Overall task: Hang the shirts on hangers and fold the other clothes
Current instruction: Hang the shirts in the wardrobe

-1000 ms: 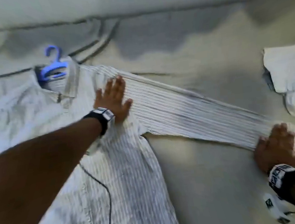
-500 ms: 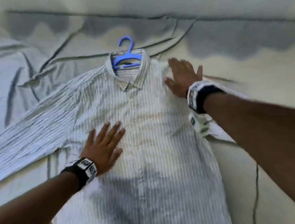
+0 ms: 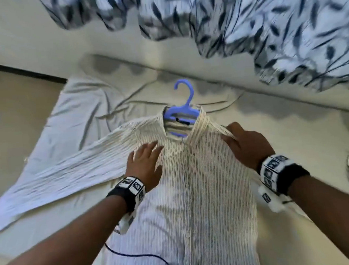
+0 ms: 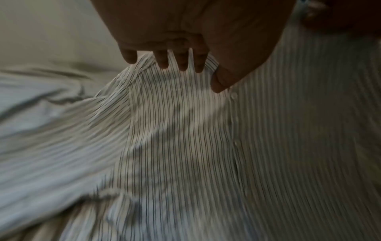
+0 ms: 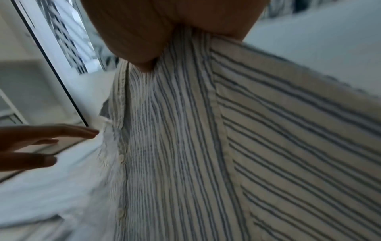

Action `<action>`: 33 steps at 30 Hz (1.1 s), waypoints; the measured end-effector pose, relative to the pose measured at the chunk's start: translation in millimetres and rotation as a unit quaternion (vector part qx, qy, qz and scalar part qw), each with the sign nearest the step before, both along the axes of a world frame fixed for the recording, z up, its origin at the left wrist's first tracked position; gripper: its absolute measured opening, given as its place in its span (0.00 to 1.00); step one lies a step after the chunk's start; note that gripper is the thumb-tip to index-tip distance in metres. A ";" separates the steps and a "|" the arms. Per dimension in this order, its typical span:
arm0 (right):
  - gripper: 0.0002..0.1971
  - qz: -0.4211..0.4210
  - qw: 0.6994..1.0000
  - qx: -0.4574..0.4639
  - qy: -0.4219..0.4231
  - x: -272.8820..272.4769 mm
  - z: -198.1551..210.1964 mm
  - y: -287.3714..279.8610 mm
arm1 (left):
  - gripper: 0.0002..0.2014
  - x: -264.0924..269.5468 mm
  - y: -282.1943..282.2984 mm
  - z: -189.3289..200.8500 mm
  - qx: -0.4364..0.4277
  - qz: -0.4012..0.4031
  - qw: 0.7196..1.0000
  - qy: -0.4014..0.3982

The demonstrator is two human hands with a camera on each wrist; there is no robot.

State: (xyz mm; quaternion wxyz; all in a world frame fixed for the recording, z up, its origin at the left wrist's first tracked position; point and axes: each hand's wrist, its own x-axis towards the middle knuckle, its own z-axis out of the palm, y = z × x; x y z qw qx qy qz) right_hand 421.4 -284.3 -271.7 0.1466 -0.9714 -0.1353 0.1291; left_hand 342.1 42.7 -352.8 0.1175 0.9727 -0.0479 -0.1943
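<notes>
My right hand (image 3: 247,145) pinches the shirt (image 3: 198,193) shoulder; the hanger (image 3: 181,116) lies just inward, left hand (image 3: 146,166) flat, fingers spread, on the chest.

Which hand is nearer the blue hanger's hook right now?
Right, narrowly. The right hand pinches the striped shirt at the shoulder, just right of the collar holding the blue hanger. The left hand lies flat on the chest, lower left.

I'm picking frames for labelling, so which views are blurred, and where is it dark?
Head view: striped shirt and blue hanger fairly sharp, leaf-print fabric at the top smeared. Left wrist view: dim, left hand in shadow, cloth streaked. Right wrist view: brighter, edges motion-blurred.
</notes>
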 end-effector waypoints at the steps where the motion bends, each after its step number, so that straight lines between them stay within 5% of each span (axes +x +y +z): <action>1: 0.19 0.007 1.000 0.018 -0.007 -13.8 30.7 -1.5 | 0.36 -0.7 9.2 36.2 -0.008 0.027 0.999 -0.043; 5: 0.20 0.047 0.994 0.077 -0.066 -65.9 156.8 -4.5 | 0.35 -12.1 42.1 170.3 -0.103 0.075 0.964 -0.235; 14: 0.13 0.155 0.965 0.157 -0.144 -141.4 344.0 -40.2 | 0.21 -128.8 55.1 345.8 -0.091 0.097 0.942 -0.310; 20: 0.11 0.219 0.930 0.252 -0.152 -178.2 430.5 -55.2 | 0.21 -224.5 37.7 446.7 -0.023 0.172 0.909 -0.379; 24: 0.18 0.276 0.906 0.279 -0.160 -195.5 477.9 -41.3 | 0.20 -283.6 38.1 509.5 0.024 0.216 0.887 -0.408; 28: 0.08 0.316 0.871 0.326 -0.187 -204.9 511.0 -7.5 | 0.21 -330.4 52.6 558.2 0.034 0.249 0.863 -0.438; 33: 0.15 0.340 0.835 0.360 -0.241 -216.0 550.6 53.7 | 0.21 -378.5 93.8 602.9 -0.023 0.278 0.849 -0.449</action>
